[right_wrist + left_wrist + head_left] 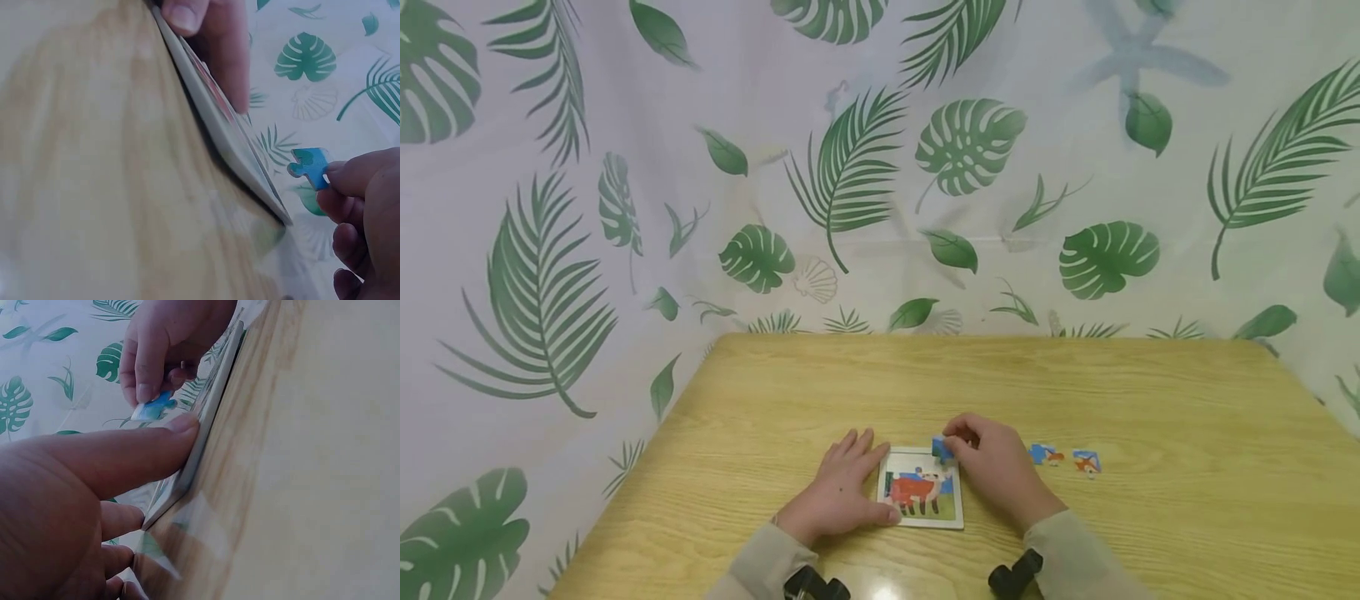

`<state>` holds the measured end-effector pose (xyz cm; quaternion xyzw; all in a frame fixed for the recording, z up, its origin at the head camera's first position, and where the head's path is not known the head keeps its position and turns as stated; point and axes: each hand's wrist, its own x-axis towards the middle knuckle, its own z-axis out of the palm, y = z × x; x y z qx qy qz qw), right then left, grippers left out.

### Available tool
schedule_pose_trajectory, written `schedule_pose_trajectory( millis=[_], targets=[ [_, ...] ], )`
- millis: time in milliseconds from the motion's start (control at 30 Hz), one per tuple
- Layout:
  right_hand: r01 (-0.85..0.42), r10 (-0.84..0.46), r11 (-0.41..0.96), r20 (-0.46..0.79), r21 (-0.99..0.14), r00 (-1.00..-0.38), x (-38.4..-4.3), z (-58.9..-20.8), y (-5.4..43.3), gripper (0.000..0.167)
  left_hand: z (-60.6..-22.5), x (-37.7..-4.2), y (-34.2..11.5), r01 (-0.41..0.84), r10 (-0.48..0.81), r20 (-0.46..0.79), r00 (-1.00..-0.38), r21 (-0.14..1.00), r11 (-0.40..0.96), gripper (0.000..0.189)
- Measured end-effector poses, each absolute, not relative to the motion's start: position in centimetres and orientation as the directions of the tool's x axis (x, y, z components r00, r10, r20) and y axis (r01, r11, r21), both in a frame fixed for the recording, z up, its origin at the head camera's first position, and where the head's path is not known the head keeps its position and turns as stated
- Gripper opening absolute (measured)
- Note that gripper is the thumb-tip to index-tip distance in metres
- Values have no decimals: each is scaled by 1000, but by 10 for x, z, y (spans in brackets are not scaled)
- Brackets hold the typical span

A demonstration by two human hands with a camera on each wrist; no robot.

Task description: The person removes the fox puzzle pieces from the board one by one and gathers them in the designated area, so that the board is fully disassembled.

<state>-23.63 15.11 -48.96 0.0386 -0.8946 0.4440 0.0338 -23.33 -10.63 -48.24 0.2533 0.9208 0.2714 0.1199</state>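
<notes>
Right hand (1000,467) pinches a small blue-and-green jigsaw piece (312,167) off the far-right corner of a square white-rimmed tray (925,524).
Left hand (844,497), fingers extended, rests along its left edge; inside lies a red-bodied animal picture (913,492); yellow wooden table (1187,417) surrounds it.

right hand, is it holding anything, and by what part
The right hand pinches a mostly blue puzzle piece by one edge, near a corner.
</notes>
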Motion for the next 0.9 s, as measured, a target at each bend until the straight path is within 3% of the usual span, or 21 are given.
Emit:
schedule_pose_trajectory(
  millis=[200,500,900],
  targets=[
    [-111,-32,645,119,-756,-992,-237,-491,174,9,-485,-234,-106,406,534,-81,-842,557,725,99],
    [-156,-57,791,182,-592,-982,-240,-492,202,8,-482,-233,-106,400,527,-81,-846,556,728,99],
    [-239,-126,871,276,-429,-953,-245,-490,203,5,-482,-231,-106,388,515,-87,-853,554,736,101]
  ],
)
